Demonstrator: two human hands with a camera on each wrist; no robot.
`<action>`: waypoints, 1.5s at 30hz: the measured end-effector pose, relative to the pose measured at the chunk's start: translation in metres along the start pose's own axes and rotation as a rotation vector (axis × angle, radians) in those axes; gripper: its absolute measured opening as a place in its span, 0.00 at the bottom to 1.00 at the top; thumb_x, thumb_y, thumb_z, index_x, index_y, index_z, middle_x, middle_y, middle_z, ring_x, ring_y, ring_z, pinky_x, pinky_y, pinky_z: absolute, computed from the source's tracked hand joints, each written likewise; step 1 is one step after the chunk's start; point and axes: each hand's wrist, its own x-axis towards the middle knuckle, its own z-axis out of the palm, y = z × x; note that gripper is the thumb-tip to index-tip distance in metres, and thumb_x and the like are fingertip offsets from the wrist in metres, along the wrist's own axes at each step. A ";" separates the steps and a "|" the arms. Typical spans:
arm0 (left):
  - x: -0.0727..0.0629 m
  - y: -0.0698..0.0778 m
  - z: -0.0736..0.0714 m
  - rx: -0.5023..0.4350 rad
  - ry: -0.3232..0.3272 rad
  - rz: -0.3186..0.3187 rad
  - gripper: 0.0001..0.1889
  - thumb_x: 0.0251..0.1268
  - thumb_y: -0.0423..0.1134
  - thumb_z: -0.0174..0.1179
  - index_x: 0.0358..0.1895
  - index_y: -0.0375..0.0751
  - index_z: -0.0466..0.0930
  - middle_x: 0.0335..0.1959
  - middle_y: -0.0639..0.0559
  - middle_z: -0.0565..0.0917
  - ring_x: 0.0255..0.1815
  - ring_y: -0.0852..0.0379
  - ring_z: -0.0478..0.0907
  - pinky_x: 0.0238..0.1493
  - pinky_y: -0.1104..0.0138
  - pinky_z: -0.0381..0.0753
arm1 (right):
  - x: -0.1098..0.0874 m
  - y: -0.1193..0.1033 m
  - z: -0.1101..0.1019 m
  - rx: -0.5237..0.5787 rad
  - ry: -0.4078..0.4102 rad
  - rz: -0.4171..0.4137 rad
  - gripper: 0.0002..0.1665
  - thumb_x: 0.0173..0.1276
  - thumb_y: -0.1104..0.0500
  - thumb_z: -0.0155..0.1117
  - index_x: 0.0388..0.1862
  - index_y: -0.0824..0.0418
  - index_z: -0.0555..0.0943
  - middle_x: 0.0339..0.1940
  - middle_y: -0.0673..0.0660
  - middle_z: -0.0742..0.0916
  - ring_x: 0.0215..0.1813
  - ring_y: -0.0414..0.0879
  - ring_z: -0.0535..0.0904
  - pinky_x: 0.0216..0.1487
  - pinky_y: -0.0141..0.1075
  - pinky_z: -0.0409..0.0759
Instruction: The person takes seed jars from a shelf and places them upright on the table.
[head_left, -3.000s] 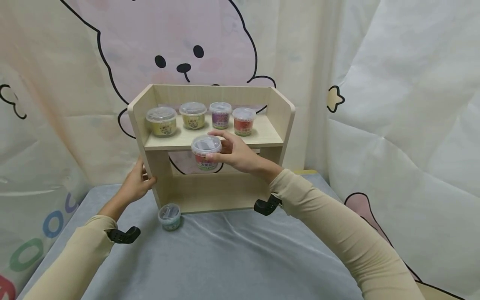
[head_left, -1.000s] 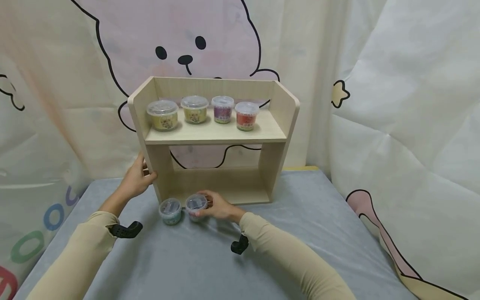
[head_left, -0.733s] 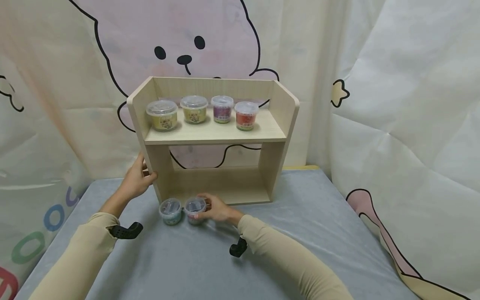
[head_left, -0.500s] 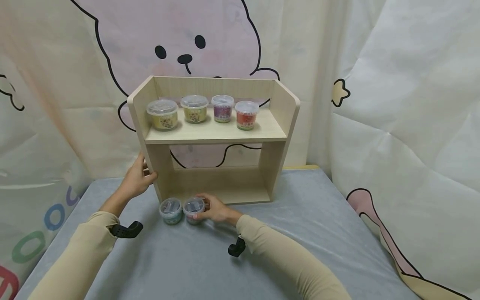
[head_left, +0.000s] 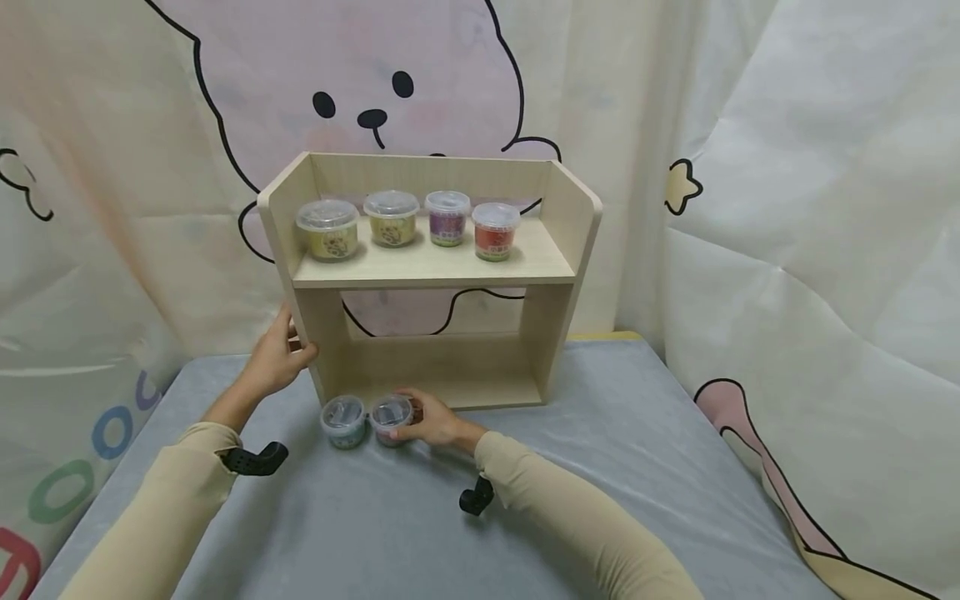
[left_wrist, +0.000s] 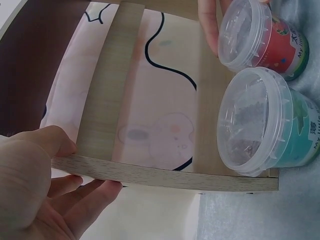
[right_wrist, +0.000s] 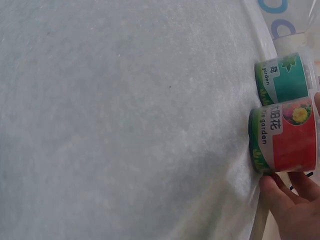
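Note:
My left hand [head_left: 273,358] grips the left side panel of a pale wooden two-tier shelf [head_left: 435,272]. In the left wrist view the thumb lies on one face of that panel and the fingers on the other. My right hand [head_left: 437,419] holds a red-labelled plastic tub [right_wrist: 295,142] with a clear lid, down at table level before the shelf's lower left part. Close beside it, on the left, stands a teal-labelled tub [left_wrist: 255,120] with the same kind of lid. Some right fingers are hidden behind the red-labelled tub.
On the upper board stand two yellow tubs [head_left: 330,237], a purple tub [head_left: 447,225] and another red tub [head_left: 495,237]. Grey-blue cloth [head_left: 360,533] covers the table. A printed curtain [head_left: 600,125] hangs behind the shelf.
My right hand has brought the red-labelled tub down from in front of the upper board to the table, then slightly left beside the teal tub. The left hand keeps its grip on the shelf.

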 end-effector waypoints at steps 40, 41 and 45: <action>-0.002 0.004 0.006 0.027 0.045 -0.019 0.47 0.70 0.27 0.54 0.83 0.54 0.35 0.74 0.22 0.61 0.63 0.18 0.72 0.48 0.38 0.85 | -0.071 -0.082 -0.088 -0.070 0.009 -0.181 0.32 0.76 0.62 0.59 0.76 0.63 0.65 0.72 0.67 0.76 0.74 0.59 0.72 0.74 0.48 0.73; -0.002 0.004 0.006 0.028 0.046 -0.017 0.47 0.70 0.27 0.54 0.83 0.54 0.35 0.74 0.21 0.61 0.63 0.18 0.72 0.48 0.37 0.85 | -0.073 -0.084 -0.091 -0.069 0.014 -0.188 0.32 0.76 0.62 0.59 0.76 0.64 0.65 0.71 0.67 0.76 0.73 0.59 0.73 0.73 0.48 0.74; -0.002 0.003 0.006 0.034 0.045 -0.017 0.47 0.70 0.27 0.53 0.83 0.54 0.34 0.74 0.21 0.61 0.63 0.18 0.72 0.50 0.36 0.83 | -0.080 -0.096 -0.102 -0.067 0.030 -0.222 0.31 0.75 0.63 0.59 0.75 0.64 0.66 0.71 0.67 0.76 0.73 0.60 0.74 0.72 0.48 0.76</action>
